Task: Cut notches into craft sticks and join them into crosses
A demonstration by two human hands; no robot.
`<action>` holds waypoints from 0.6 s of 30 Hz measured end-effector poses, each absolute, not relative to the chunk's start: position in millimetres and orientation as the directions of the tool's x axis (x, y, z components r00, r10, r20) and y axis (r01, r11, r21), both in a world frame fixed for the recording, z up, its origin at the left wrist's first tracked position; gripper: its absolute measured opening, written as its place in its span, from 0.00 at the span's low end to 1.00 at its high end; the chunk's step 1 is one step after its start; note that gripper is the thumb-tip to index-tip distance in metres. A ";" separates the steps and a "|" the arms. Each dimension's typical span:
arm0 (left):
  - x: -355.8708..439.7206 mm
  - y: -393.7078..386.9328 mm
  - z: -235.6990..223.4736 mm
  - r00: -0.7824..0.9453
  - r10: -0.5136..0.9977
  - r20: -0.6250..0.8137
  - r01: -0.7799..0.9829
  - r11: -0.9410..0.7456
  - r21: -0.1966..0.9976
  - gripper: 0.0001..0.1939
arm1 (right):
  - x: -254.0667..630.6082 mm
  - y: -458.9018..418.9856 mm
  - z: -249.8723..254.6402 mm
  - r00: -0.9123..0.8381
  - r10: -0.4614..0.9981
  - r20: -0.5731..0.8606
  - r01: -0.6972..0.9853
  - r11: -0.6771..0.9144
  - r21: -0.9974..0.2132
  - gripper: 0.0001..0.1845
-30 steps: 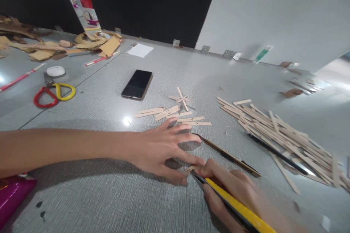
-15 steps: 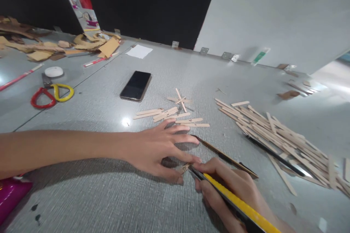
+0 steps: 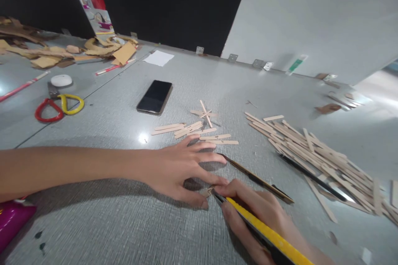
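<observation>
My left hand (image 3: 183,167) lies palm down with its fingers spread. Its thumb and index finger hold a small piece of craft stick (image 3: 207,192) against the table; most of the piece is hidden. Wrapped round a yellow and black utility knife (image 3: 264,232), my right hand (image 3: 264,207) brings the blade tip onto that piece. Short craft sticks (image 3: 188,130), some with small notches, lie just beyond my left fingertips. Behind them, several sticks form a crossed star shape (image 3: 205,114). A thin dark tool with a brownish edge (image 3: 255,177) rests beyond my right hand.
To the right is a pile of craft sticks (image 3: 311,153) with a black rod (image 3: 314,178) on it. A phone (image 3: 154,97), red-and-yellow-handled scissors (image 3: 59,105), a white rounded case (image 3: 61,81) and brown scraps (image 3: 62,54) are further left. Upright panels (image 3: 171,4) border the back.
The knife tip has shifted slightly left and down on the small stick piece, and my right hand with it. My left hand stays nearly still.
</observation>
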State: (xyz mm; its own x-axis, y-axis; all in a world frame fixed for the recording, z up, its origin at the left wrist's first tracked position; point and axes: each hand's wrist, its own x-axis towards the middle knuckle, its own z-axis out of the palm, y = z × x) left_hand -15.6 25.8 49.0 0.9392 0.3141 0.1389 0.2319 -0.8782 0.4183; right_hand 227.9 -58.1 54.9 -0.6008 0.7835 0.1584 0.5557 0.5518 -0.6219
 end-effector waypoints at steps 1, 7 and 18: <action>-15.5 25.8 49.2 0.940 0.313 0.139 0.231 -0.878 0.419 0.27 | 227.4 -58.3 55.5 -0.602 0.786 0.143 0.569 0.547 -0.614 0.08; -15.7 24.1 54.8 0.937 0.330 0.118 0.247 -0.860 0.446 0.24 | 230.6 -55.0 61.7 -0.641 0.767 0.010 0.614 0.521 -0.593 0.06; -12.7 18.4 59.9 0.926 0.376 0.026 0.311 -0.800 0.513 0.25 | 233.0 -47.9 74.4 -0.663 0.749 0.007 0.616 0.550 -0.565 0.07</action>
State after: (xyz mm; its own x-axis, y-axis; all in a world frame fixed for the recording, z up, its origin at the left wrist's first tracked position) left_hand -12.7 18.4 59.9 0.9261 0.3763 0.0259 0.3109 -0.8003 0.5127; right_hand 233.0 -47.9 74.4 -0.6626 0.7489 0.0068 0.6156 0.5498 -0.5645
